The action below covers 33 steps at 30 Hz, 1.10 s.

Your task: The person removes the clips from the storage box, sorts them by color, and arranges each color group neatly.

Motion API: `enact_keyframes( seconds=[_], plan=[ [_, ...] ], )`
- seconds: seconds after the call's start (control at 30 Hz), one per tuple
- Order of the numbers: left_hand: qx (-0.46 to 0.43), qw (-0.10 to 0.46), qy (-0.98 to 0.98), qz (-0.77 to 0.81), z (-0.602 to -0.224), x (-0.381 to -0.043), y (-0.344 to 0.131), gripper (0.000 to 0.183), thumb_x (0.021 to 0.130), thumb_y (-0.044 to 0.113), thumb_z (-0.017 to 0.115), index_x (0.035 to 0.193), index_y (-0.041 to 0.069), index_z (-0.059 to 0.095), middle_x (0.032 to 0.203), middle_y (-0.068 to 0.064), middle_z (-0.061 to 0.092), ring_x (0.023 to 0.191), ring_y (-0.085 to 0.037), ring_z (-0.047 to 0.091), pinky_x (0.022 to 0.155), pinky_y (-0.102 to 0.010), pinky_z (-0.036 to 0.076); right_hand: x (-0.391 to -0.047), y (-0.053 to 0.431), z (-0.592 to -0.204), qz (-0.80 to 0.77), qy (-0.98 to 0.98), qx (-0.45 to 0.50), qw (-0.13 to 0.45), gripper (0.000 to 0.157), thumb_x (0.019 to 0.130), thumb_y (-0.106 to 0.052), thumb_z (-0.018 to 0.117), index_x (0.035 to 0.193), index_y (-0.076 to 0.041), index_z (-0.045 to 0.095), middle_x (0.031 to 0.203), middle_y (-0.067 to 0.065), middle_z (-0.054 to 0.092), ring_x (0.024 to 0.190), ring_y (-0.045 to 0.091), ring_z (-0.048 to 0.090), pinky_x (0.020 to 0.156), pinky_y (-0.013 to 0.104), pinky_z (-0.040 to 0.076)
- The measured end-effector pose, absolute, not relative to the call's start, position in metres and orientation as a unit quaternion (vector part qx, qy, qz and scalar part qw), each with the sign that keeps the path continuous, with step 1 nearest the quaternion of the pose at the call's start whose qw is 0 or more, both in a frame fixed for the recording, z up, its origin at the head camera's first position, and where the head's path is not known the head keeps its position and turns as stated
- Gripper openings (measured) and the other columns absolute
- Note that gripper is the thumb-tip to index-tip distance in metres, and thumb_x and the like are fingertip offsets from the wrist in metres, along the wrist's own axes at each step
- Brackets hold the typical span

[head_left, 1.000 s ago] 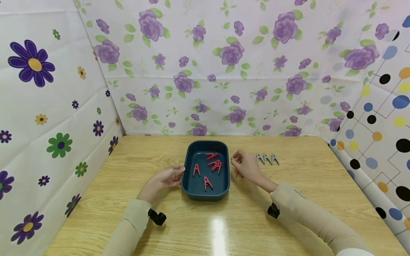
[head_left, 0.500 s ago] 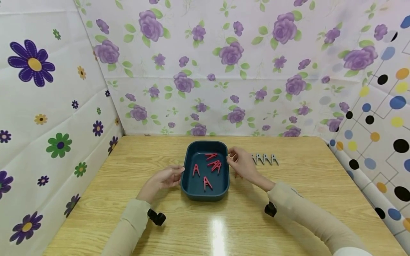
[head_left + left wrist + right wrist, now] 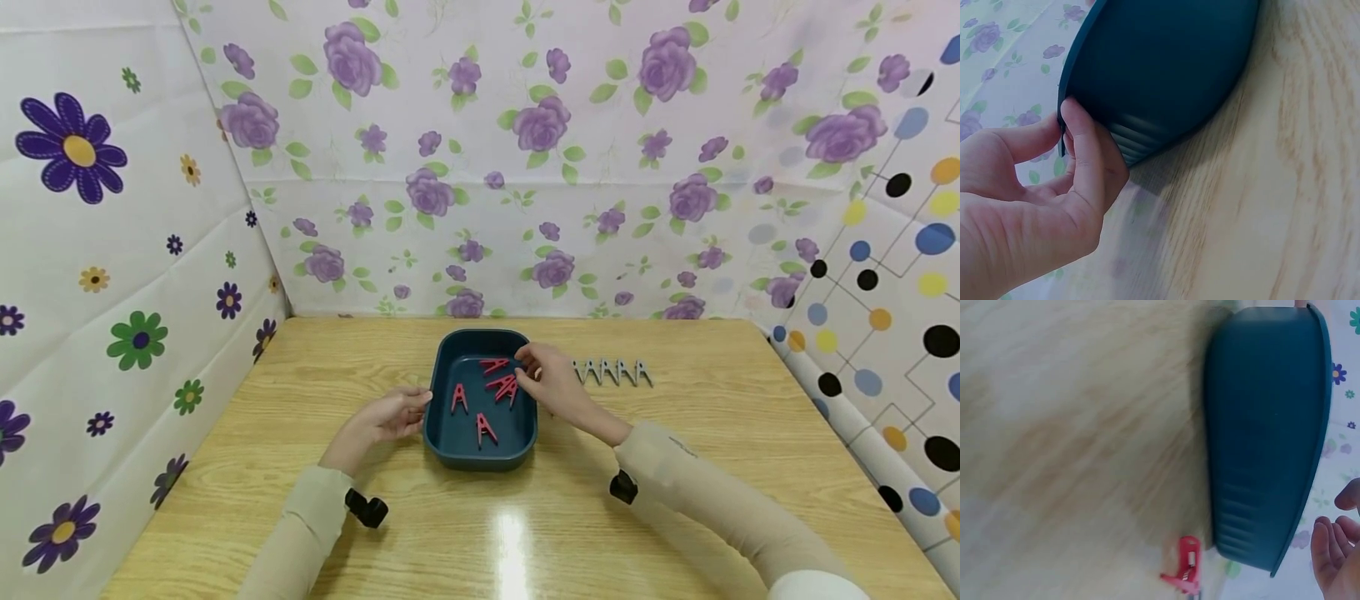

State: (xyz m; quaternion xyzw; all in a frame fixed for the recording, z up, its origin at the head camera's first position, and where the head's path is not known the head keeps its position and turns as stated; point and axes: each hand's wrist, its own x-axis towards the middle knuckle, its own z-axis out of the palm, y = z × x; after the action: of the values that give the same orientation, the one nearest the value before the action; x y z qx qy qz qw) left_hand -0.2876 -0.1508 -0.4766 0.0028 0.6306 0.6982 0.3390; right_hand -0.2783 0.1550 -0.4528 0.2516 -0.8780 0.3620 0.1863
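Note:
A dark teal plastic bin [image 3: 480,460] stands on the table with several red clothespins [image 3: 460,398] lying inside. My left hand [image 3: 393,414] pinches its left rim between thumb and fingers; the left wrist view shows the thumb and fingers [image 3: 1085,156] on either side of the rim. Over the bin's right rim hovers my right hand [image 3: 558,390], near the red clothespins at the back. In the right wrist view, that hand [image 3: 1340,550] has thumb and fingers apart and holds nothing. Outside the bin's right wall a loose red clothespin [image 3: 1188,565] lies on the table.
Grey-blue clothespins [image 3: 621,372] form a row behind and right of my right hand, the leftmost partly hidden by it. The wooden table [image 3: 300,350] meets a flowered cloth backdrop [image 3: 480,242] at the rear, with patterned cloths on both sides.
My right hand has moved left from beside the bin to over its right rim, uncovering more of the grey-blue row. My left hand and the bin have stayed put.

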Motion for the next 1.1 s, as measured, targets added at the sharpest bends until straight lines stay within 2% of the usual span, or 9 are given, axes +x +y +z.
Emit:
enact_keyframes(
  seconds=[0.27, 0.57, 0.8, 1.1],
  plan=[
    [0.002, 0.344, 0.629, 0.698, -0.476, -0.287, -0.151, 0.045, 0.103, 0.016, 0.046, 0.141, -0.006, 0.034, 0.092, 0.002, 0.063, 0.078, -0.005, 0.061, 0.069, -0.017, 0.052, -0.278, 0.143, -0.445, 0.35, -0.88, 0.269, 0.177, 0.022, 0.088, -0.009, 0.068, 0.108, -0.002, 0.063, 0.091, 0.009, 0.066, 0.074, 0.014, 0.064, 0.066, 0.027, 0.055],
    [0.003, 0.342, 0.631, 0.697, -0.476, -0.287, -0.151, 0.046, 0.103, 0.017, 0.046, 0.142, -0.006, 0.034, 0.092, 0.003, 0.063, 0.078, -0.005, 0.06, 0.069, -0.017, 0.052, -0.279, 0.137, -0.452, 0.337, -0.898, 0.276, 0.064, 0.022, 0.09, -0.008, 0.066, 0.111, -0.003, 0.062, 0.102, 0.011, 0.067, 0.084, 0.018, 0.066, 0.072, 0.028, 0.056],
    [0.004, 0.34, 0.634, 0.695, -0.479, -0.288, -0.153, 0.042, 0.103, 0.017, 0.047, 0.138, -0.004, 0.038, 0.09, 0.003, 0.063, 0.077, -0.005, 0.06, 0.068, -0.017, 0.052, -0.277, 0.127, -0.45, 0.276, -0.905, 0.323, 0.013, 0.015, 0.091, -0.01, 0.065, 0.103, -0.002, 0.066, 0.093, 0.005, 0.068, 0.078, 0.011, 0.062, 0.068, 0.021, 0.052],
    [0.003, 0.341, 0.632, 0.697, -0.477, -0.288, -0.153, 0.046, 0.102, 0.017, 0.048, 0.141, -0.006, 0.035, 0.092, 0.002, 0.064, 0.078, -0.005, 0.061, 0.069, -0.017, 0.053, -0.276, 0.114, -0.449, 0.226, -0.909, 0.35, -0.032, 0.006, 0.092, -0.011, 0.064, 0.093, -0.006, 0.066, 0.076, 0.001, 0.063, 0.062, 0.007, 0.052, 0.058, 0.02, 0.045]
  ],
)
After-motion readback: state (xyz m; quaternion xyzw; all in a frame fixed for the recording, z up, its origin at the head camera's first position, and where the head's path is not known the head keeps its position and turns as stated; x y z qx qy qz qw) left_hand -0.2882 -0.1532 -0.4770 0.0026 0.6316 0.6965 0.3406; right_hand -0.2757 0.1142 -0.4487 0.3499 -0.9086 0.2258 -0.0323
